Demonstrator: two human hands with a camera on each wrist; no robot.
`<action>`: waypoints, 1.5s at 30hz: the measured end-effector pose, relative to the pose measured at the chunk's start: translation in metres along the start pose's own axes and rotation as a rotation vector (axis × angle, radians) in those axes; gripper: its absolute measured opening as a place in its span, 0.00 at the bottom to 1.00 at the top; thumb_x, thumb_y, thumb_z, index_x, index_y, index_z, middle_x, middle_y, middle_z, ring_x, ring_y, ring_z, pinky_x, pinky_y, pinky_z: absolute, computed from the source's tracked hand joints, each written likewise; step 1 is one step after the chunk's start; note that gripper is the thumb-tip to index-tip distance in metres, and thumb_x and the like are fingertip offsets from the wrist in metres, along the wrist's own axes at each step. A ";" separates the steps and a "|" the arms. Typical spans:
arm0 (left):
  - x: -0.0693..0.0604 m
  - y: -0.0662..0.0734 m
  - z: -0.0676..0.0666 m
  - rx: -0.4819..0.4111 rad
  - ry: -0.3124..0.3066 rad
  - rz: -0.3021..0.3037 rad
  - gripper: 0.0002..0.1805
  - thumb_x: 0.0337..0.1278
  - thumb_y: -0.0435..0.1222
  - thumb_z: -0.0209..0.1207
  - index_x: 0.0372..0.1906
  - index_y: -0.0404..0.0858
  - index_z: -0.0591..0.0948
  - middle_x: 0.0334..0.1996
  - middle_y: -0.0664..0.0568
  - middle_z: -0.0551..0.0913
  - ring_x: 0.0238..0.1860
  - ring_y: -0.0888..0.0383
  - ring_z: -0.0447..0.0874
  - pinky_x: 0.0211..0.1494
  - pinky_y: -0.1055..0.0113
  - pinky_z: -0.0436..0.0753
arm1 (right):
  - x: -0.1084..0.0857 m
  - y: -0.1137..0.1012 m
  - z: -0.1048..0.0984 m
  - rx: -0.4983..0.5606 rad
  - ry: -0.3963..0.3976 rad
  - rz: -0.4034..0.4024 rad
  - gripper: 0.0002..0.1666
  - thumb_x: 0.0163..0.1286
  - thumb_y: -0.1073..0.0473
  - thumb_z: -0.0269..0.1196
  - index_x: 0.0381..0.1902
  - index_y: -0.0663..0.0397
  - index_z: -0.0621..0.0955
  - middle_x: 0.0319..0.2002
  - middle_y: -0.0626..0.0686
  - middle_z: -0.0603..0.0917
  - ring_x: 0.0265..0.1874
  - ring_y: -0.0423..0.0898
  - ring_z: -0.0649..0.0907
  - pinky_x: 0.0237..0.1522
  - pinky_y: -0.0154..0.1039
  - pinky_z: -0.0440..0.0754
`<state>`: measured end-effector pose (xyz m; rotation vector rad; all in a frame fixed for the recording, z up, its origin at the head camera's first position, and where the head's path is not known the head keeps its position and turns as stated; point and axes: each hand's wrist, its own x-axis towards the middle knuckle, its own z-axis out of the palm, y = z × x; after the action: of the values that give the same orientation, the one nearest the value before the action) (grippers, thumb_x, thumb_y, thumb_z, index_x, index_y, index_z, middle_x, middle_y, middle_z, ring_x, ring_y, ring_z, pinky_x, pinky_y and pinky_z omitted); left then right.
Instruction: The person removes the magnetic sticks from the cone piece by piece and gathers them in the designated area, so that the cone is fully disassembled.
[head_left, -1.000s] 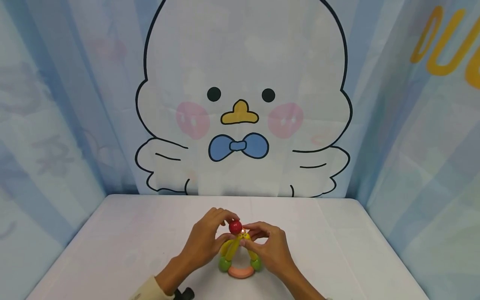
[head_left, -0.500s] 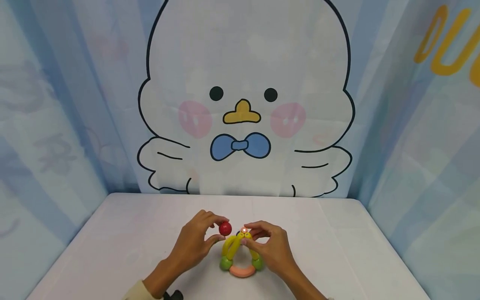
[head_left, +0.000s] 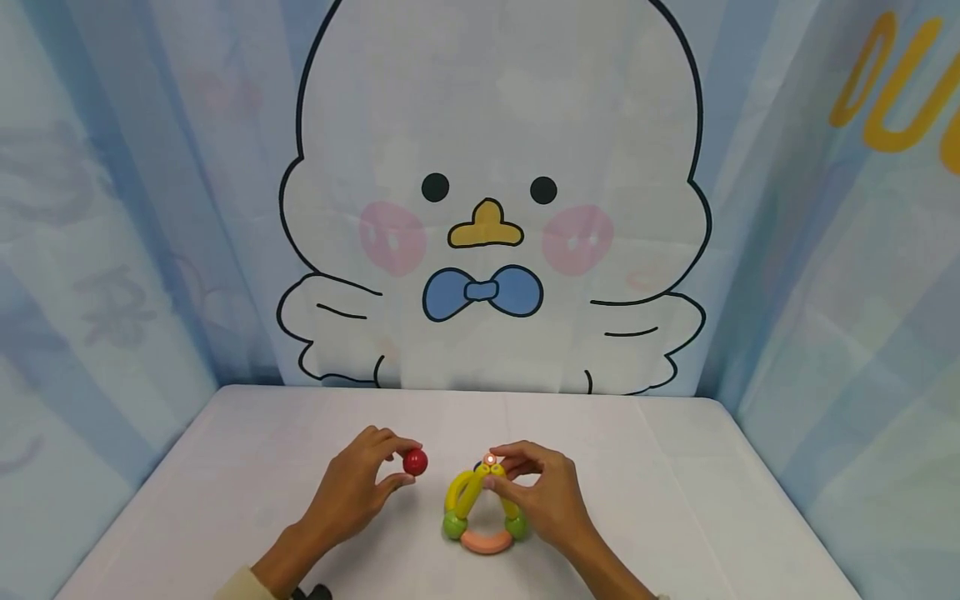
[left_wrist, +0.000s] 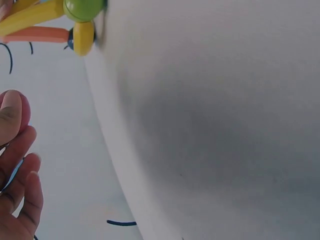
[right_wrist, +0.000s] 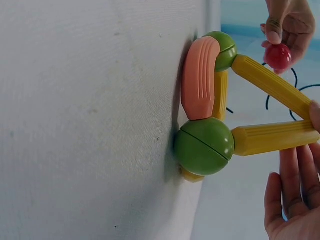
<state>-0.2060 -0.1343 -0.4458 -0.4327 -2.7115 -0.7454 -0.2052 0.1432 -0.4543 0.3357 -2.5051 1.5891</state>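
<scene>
Table [head_left: 637, 475], one. Top white, far corners rounded; small dark specks scattered over the surface in the right wrist view. Standing on it, about midway between left and right: toy structure [head_left: 469, 497], one, of rods and balls. Two green balls [right_wrist: 202, 146] at the base, with an orange curved piece [head_left: 486, 543] low between them. Yellow rods [right_wrist: 272, 82] slope upward from the balls. Soft shadow alongside.
</scene>
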 end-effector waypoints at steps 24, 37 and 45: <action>0.001 -0.071 -0.010 0.084 -0.141 -0.126 0.23 0.49 0.34 0.81 0.53 0.45 0.89 0.41 0.57 0.85 0.43 0.60 0.80 0.47 0.62 0.86 | 0.000 0.000 -0.001 -0.007 0.002 -0.010 0.19 0.58 0.50 0.82 0.47 0.39 0.91 0.35 0.45 0.88 0.36 0.38 0.88 0.39 0.34 0.87; 0.009 -0.086 -0.006 0.101 -0.227 -0.161 0.22 0.51 0.35 0.79 0.53 0.41 0.89 0.41 0.55 0.85 0.43 0.58 0.80 0.50 0.56 0.87 | 0.000 0.000 0.000 -0.006 -0.003 -0.015 0.18 0.59 0.50 0.82 0.47 0.40 0.91 0.36 0.45 0.88 0.36 0.39 0.88 0.42 0.35 0.88; 0.008 -0.085 -0.007 0.097 -0.225 -0.144 0.23 0.52 0.36 0.79 0.55 0.43 0.88 0.42 0.55 0.86 0.43 0.58 0.80 0.52 0.55 0.87 | -0.001 0.000 -0.001 -0.009 -0.005 -0.009 0.18 0.59 0.50 0.82 0.47 0.39 0.91 0.36 0.45 0.88 0.37 0.39 0.88 0.43 0.35 0.88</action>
<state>-0.2424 -0.2063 -0.4751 -0.3183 -3.0008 -0.6309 -0.2043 0.1445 -0.4536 0.3496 -2.5096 1.5755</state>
